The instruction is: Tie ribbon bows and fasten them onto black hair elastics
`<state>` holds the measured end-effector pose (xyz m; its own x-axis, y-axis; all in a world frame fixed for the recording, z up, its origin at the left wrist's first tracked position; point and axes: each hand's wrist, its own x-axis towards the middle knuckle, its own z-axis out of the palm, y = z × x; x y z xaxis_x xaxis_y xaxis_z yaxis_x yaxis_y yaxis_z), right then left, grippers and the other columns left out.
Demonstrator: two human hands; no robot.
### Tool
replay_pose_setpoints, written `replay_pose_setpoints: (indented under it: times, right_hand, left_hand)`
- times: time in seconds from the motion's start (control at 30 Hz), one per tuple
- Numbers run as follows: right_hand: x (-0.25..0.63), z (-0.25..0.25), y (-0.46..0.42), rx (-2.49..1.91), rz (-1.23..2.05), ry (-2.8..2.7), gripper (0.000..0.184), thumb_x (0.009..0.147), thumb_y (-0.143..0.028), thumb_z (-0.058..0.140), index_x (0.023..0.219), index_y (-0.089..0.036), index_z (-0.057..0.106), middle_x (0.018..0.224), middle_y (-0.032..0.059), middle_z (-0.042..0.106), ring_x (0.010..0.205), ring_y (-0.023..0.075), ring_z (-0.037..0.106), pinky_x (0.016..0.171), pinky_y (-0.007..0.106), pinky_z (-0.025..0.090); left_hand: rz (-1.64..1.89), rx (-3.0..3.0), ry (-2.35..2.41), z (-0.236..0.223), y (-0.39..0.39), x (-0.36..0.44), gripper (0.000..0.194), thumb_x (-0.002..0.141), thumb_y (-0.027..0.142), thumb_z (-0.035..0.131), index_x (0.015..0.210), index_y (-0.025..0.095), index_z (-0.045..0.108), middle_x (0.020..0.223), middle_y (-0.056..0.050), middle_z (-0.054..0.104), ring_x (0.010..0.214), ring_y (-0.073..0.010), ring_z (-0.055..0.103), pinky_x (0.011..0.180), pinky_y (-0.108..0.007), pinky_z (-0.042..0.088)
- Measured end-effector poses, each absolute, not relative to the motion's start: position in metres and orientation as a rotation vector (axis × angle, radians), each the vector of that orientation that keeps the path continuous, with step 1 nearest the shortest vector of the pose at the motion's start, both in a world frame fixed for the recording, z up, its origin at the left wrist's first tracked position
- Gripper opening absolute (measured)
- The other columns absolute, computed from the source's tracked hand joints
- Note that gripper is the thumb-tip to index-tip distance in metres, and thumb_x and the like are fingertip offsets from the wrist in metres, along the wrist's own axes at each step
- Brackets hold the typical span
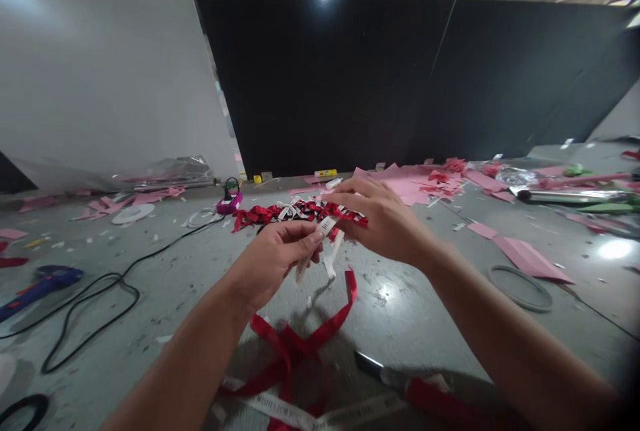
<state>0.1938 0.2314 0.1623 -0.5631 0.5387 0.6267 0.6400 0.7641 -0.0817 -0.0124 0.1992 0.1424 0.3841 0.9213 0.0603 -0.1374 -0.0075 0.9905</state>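
2 bare hands at work low over a grey surface point(395, 324). Left hand point(287, 247): thumb and fingers pinched on a white printed ribbon point(327, 225), whose lower end hangs below the fingers and whose upper end slants toward the right hand point(375, 214). That hand arches over the right end of a red-and-white ribbon bundle point(277, 215), fingers bent; tips partly hidden, so cannot tell whether they grip ribbon or only rest there.

Bundle is ruffled, lying crosswise just beyond the left hand. A loose red ribbon point(345, 304) curls on the surface nearer the wearer. Below it, a lettered white strip point(280, 409), "WISHES FOR YOU" readable. A blade point(369, 363) lies to the right of the red ribbon; its handle is in shadow and blurred.

Left side: blue tool point(50, 281), black cord point(135, 297) looping toward a purple object point(230, 202) near the bundle's left end. Beyond the hands: yellow tube point(325, 173) at the foot of a black panel point(340, 84). Right: pink paper point(530, 259), grey ring point(520, 289) beside it.
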Motion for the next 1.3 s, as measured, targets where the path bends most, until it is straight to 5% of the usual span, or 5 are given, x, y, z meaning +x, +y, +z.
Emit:
replay_pose_setpoints:
  times: [0.3,0.6,0.8,1.07,1.3]
  right_hand:
    - [0.18,0.151,0.233,-0.702,0.08,-2.154,0.019,0.092,-0.023,0.056,0.098,-0.02,0.074,0.094,0.0062,0.071,0.087,0.0188,0.064,0.077,0.034,0.047]
    - [0.159,0.143,0.228,-0.628,0.927,-1.725,0.013,0.082,-0.029,0.07,0.089,-0.018,0.071,0.081,0.0041,0.071,0.074,0.0161,0.066,0.068,0.031,0.052]
    - [0.154,0.137,0.226,-0.688,0.934,-1.639,0.014,0.079,-0.029,0.072,0.091,-0.022,0.075,0.087,0.0047,0.073,0.083,0.0186,0.068,0.079,0.036,0.055]
    - [0.15,0.135,0.224,-0.628,0.968,-1.709,0.017,0.086,-0.032,0.064,0.091,-0.021,0.076,0.082,0.0045,0.066,0.076,0.016,0.059,0.071,0.032,0.048]
    - [0.147,0.136,0.221,-0.695,1.216,-1.521,0.016,0.079,-0.034,0.072,0.079,-0.018,0.074,0.076,0.0033,0.066,0.072,0.0141,0.057,0.07,0.029,0.045]
  left_hand:
    - [1.027,1.307,0.789,0.139,0.198,-0.01,0.013,0.073,0.024,0.076,0.078,0.014,0.071,0.076,-0.003,0.064,0.074,-0.0118,0.056,0.072,-0.026,0.042]
    - [1.301,1.211,0.608,0.14,0.2,-0.008,0.015,0.079,0.025,0.072,0.093,0.019,0.073,0.071,0.0,0.061,0.058,-0.0072,0.051,0.059,-0.021,0.041]
    - [1.36,1.463,0.896,0.143,0.2,-0.007,0.019,0.083,0.03,0.066,0.095,0.016,0.07,0.07,0.0,0.059,0.06,-0.0096,0.051,0.057,-0.021,0.042]
    - [1.389,1.726,1.029,0.141,0.198,-0.007,0.027,0.088,0.035,0.059,0.108,0.019,0.069,0.07,-0.001,0.062,0.065,-0.0129,0.056,0.06,-0.023,0.044]
    - [1.402,1.804,1.059,0.138,0.196,-0.007,0.033,0.087,0.033,0.06,0.116,0.019,0.067,0.095,-0.007,0.071,0.086,-0.0202,0.063,0.076,-0.029,0.049]
